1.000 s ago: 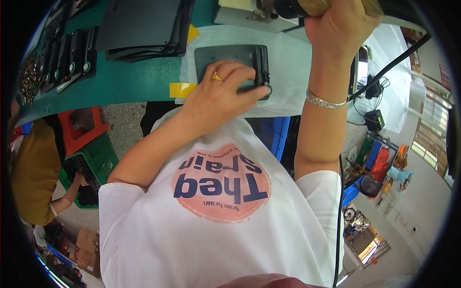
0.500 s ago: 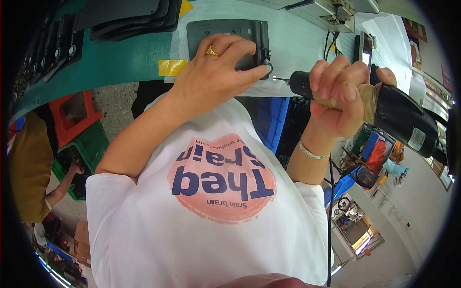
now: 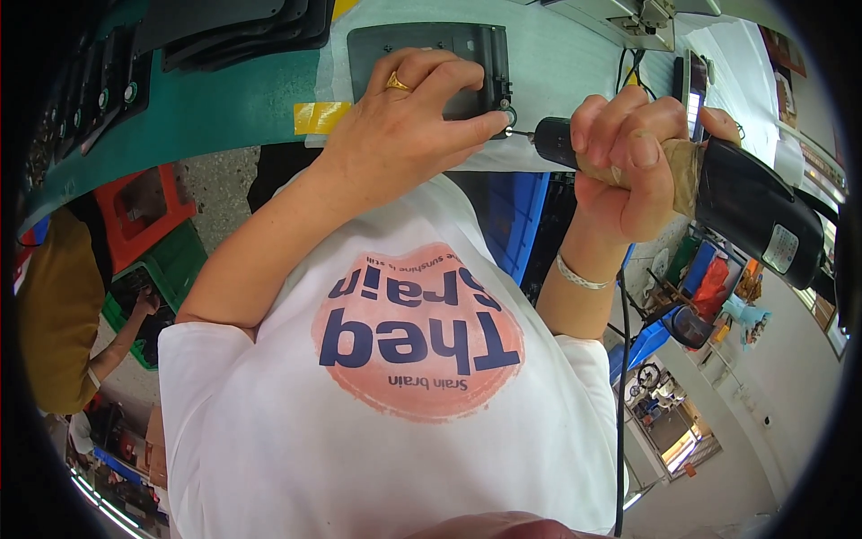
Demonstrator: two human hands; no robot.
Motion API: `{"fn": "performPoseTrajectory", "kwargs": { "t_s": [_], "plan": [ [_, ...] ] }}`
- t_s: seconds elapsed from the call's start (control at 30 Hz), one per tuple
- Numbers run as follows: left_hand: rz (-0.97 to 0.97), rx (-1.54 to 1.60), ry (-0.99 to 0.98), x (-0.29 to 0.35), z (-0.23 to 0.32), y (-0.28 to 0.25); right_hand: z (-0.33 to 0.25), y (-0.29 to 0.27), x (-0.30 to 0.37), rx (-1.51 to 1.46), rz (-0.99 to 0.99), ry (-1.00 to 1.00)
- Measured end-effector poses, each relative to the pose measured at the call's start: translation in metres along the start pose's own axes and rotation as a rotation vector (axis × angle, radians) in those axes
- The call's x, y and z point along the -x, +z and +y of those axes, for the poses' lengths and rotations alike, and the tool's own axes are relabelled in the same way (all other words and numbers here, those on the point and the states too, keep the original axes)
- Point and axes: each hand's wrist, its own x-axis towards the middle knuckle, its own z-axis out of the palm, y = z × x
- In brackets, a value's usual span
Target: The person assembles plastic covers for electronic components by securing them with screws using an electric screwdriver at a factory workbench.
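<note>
A flat black panel (image 3: 395, 38) lies on the bench, with a raised strip and a small round fitting (image 3: 509, 117) along its right side. My left hand (image 3: 409, 108) is bent over the panel, fingers curled on it and the thumb pressed against its right edge by the fitting. In my right hand (image 3: 628, 148) is a black electric screwdriver (image 3: 750, 198), held level around its tan-taped grip. Its thin bit points left, and the tip is at the panel's edge close to my left thumb. My left palm hides part of the panel.
Black panels (image 3: 242, 36) are stacked at the back left, and more dark parts (image 3: 108, 85) lie farther left. Yellow tape (image 3: 321, 119) marks the green bench mat (image 3: 215, 112). Metal equipment (image 3: 628, 18) stands at the back right. At left, another person's hand (image 3: 148, 301) reaches into a green crate (image 3: 166, 260).
The screwdriver has moved slightly left, bringing its bit tip from a small gap to the panel's edge by my left thumb. My left hand stays on the panel.
</note>
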Motion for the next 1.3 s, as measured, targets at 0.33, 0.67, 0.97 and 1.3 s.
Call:
{"fn": "performPoseTrajectory", "kwargs": {
  "t_s": [0.33, 0.67, 0.97, 1.3],
  "plan": [
    [0.032, 0.017, -0.016, 0.002, 0.001, 0.002, -0.001, 0.01, 0.005, 0.231, -0.147, 0.013],
    [0.079, -0.042, -0.01, 0.002, 0.001, 0.007, 0.002, 0.023, 0.007, 0.173, 0.178, -0.029],
    [0.041, -0.028, 0.025, 0.0, 0.001, -0.001, -0.003, 0.014, 0.001, 0.234, 0.233, -0.024],
    [-0.031, -0.002, 0.009, -0.006, 0.008, -0.009, -0.022, -0.058, -0.086, 0.365, 0.48, -0.378]
  ]
}}
